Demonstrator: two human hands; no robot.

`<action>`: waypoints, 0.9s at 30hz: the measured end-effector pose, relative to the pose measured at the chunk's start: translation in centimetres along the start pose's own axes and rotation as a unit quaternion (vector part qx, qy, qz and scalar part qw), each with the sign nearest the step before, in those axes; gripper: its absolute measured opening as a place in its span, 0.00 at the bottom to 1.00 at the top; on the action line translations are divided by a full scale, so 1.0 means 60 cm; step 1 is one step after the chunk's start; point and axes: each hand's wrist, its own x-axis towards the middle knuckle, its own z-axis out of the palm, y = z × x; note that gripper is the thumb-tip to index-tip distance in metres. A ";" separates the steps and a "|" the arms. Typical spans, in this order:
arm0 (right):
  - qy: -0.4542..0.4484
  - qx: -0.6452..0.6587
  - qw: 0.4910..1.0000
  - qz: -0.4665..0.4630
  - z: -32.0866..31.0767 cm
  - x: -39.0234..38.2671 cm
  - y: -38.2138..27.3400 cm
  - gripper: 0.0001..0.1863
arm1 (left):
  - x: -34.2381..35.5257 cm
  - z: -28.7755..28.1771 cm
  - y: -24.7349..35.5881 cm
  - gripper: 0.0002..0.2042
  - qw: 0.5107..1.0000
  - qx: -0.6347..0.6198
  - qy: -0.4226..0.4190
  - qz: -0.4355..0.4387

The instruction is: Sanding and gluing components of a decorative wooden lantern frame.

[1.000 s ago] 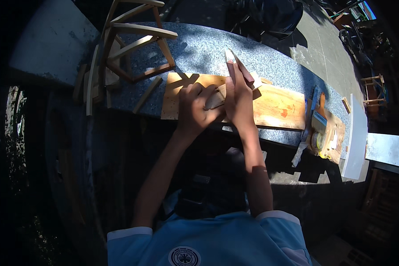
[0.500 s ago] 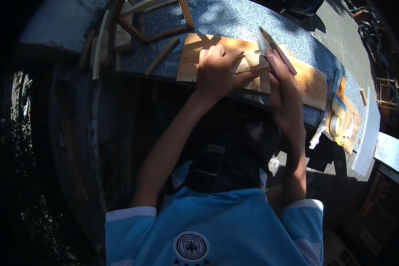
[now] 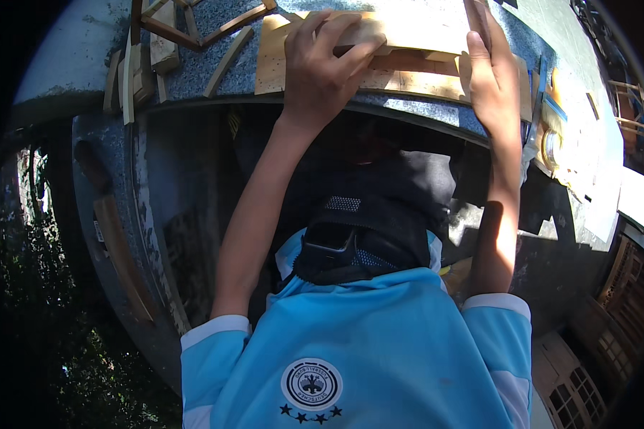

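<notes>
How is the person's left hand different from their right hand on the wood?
The left hand lies palm down with fingers spread over a small wood block; the right hand stands on edge, fingers together, at the side of the plank. Left sits mid-plank, right nearer its end. Both touch wood.

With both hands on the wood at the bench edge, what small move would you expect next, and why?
Probably a short push of the small wood piece along the plank. The left hand lies spread over that piece, pressing it down, while the right hand rests flat on the plank's right part, seemingly steadying it. Whether the right hand holds a tool cannot be told.
</notes>
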 end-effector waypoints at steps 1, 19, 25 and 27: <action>-0.031 0.104 0.994 -0.001 0.006 0.001 0.009 0.21 | -0.001 -0.006 0.003 0.18 1.000 0.000 0.017 0.010; -0.071 -0.124 0.988 -0.058 0.074 0.019 -0.005 0.18 | 0.004 -0.015 0.016 0.16 0.958 -0.146 -0.043 -0.243; -0.144 -0.114 0.982 -0.052 0.055 0.052 -0.015 0.20 | 0.001 -0.007 0.016 0.15 0.937 -0.163 -0.058 -0.304; -0.091 -0.354 0.903 -0.224 0.066 0.017 -0.062 0.20 | -0.004 -0.007 0.010 0.16 0.934 -0.160 -0.075 -0.311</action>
